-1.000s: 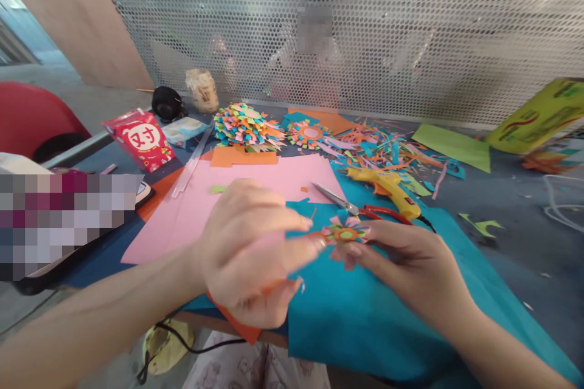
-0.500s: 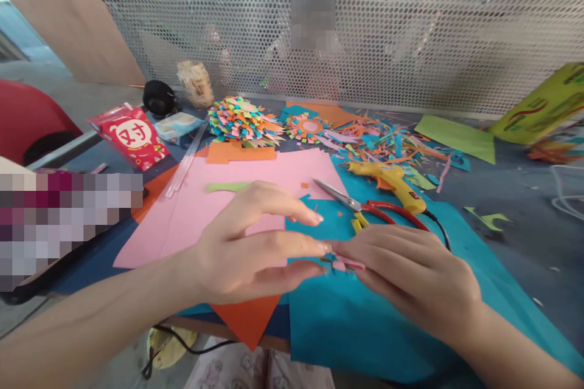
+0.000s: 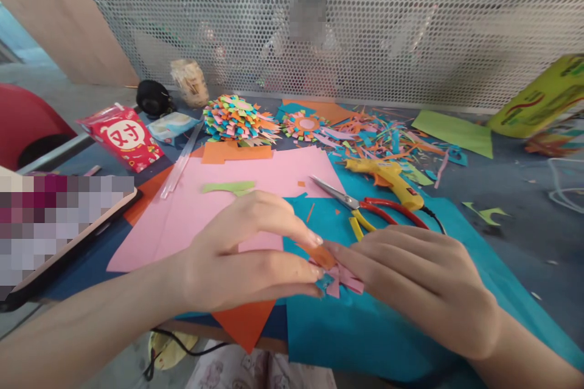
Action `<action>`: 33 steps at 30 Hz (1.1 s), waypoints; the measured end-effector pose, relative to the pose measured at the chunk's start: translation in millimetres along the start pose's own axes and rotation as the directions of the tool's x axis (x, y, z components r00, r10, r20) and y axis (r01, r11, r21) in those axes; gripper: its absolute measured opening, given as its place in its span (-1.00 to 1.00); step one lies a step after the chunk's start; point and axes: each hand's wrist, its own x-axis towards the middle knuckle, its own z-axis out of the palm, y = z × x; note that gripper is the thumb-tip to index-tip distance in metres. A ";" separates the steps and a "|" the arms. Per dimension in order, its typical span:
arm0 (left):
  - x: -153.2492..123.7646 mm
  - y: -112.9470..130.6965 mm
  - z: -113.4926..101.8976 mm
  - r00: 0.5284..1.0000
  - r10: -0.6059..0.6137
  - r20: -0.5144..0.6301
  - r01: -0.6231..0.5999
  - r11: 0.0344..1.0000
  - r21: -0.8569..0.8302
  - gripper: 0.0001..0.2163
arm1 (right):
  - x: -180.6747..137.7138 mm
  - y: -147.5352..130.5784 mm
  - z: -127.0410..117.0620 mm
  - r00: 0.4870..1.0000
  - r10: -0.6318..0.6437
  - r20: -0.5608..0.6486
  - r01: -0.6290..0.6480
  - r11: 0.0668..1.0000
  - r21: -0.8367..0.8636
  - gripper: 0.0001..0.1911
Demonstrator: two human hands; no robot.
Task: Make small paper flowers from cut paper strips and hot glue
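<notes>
I note the left hand (image 3: 237, 255) and right hand (image 3: 420, 282) meeting fingertip to fingertip, both pinching a small paper flower (image 3: 332, 270) over the teal sheet (image 3: 365, 328); scissors (image 3: 360, 209) lie just behind.

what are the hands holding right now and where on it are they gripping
Both hands, left and right, pinch a small paper flower by its fringed edges, fingertips meeting from either side, just above the blue sheet.
</notes>
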 end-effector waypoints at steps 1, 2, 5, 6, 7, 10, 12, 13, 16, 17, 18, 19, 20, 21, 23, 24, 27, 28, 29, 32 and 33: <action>-0.3 0.7 -0.1 1.000 -0.007 0.008 0.008 1.000 -0.012 -0.98 | -0.8 -0.3 0.1 1.000 -0.005 0.005 0.005 1.000 -0.005 -0.74; -0.8 1.5 -0.3 1.000 -0.020 0.016 0.021 1.000 -0.024 -0.97 | -1.2 -0.6 0.2 1.000 -0.011 0.008 0.011 1.000 -0.010 -0.74; -3.0 4.4 -0.4 0.996 -0.072 0.043 0.073 0.997 -0.039 -0.93 | -1.0 -0.9 0.2 1.000 -0.026 0.000 0.026 1.000 -0.014 -0.75; -3.7 5.4 -0.2 0.995 -0.085 0.048 0.087 0.995 -0.045 -0.93 | -0.7 -1.0 0.2 1.000 -0.030 -0.005 0.030 0.999 -0.015 -0.75; -4.2 6.3 0.1 0.994 -0.101 0.048 0.104 0.993 -0.052 -0.93 | -0.4 -1.1 0.1 0.999 -0.032 -0.007 0.032 0.999 -0.016 -0.76; -4.8 8.5 0.7 0.980 -0.197 0.026 0.198 0.978 -0.070 -0.95 | -0.1 -1.8 -0.7 1.000 -0.030 -0.007 0.030 0.999 -0.017 -0.76; -4.4 9.4 0.4 0.967 -0.255 0.018 0.256 0.964 -0.071 -0.88 | -0.3 -2.4 -1.1 1.000 -0.027 -0.006 0.026 0.999 -0.018 -0.77; -4.2 9.6 0.1 0.964 -0.266 0.021 0.267 0.961 -0.070 -0.87 | -0.5 -2.5 -1.2 1.000 -0.024 -0.006 0.024 1.000 -0.018 -0.77; -3.3 9.2 -1.1 0.969 -0.248 0.025 0.249 0.965 -0.078 -0.88 | -1.2 -2.2 -0.6 1.000 -0.021 -0.007 0.021 1.000 -0.020 -0.78; -3.1 9.0 -1.5 0.973 -0.231 0.024 0.232 0.969 -0.085 -0.89 | -1.3 -1.9 -0.3 1.000 -0.023 -0.005 0.023 1.000 -0.020 -0.78; -3.0 8.7 -1.9 0.977 -0.212 0.022 0.213 0.973 -0.091 -0.90 | -1.5 -1.5 -0.1 1.000 -0.025 -0.002 0.025 0.999 -0.020 -0.78; -3.0 8.6 -2.3 0.979 -0.201 0.020 0.202 0.975 -0.093 -0.90 | -1.6 -1.2 0.1 1.000 -0.026 -0.001 0.026 0.999 -0.019 -0.77; -3.2 8.6 -2.6 0.980 -0.197 0.020 0.198 0.976 -0.090 -0.89 | -1.8 -0.9 0.2 1.000 -0.026 -0.001 0.026 1.000 -0.017 -0.77; -3.4 8.7 -2.8 0.979 -0.202 0.021 0.203 0.976 -0.083 -0.88 | -1.9 -0.7 0.3 1.000 -0.025 0.001 0.025 1.000 -0.013 -0.77; -4.2 9.2 -2.6 0.973 -0.229 0.025 0.231 0.971 -0.070 -0.86 | -2.1 -0.5 0.7 1.000 -0.017 0.007 0.017 1.000 -0.009 -0.77; -4.7 9.3 -2.0 0.969 -0.246 0.026 0.247 0.967 -0.066 -0.85 | -2.1 -0.4 1.0 1.000 -0.012 0.010 0.012 1.000 -0.008 -0.76; -6.5 7.2 1.0 0.959 -0.283 -0.004 0.282 0.957 -0.072 -0.88 | -1.3 0.5 2.8 1.000 0.020 0.002 -0.020 1.000 -0.001 -0.76; -7.2 5.5 2.2 0.964 -0.265 -0.011 0.264 0.962 -0.072 -0.89 | -0.6 1.1 3.7 0.999 0.035 -0.004 -0.035 0.999 0.008 -0.77; -8.1 3.3 3.3 0.972 -0.236 -0.014 0.235 0.970 -0.066 -0.91 | 0.4 1.6 4.5 0.999 0.052 -0.006 -0.052 0.998 0.031 -0.78; -10.9 -4.2 6.0 0.982 -0.189 -0.017 0.188 0.981 -0.047 -0.85 | 5.1 2.9 6.5 0.992 0.129 -0.005 -0.126 0.977 0.175 -0.85; -11.5 -6.2 6.7 0.977 -0.211 -0.028 0.209 0.976 -0.062 -0.80 | 7.0 3.0 6.9 0.986 0.168 -0.012 -0.161 0.960 0.228 -0.87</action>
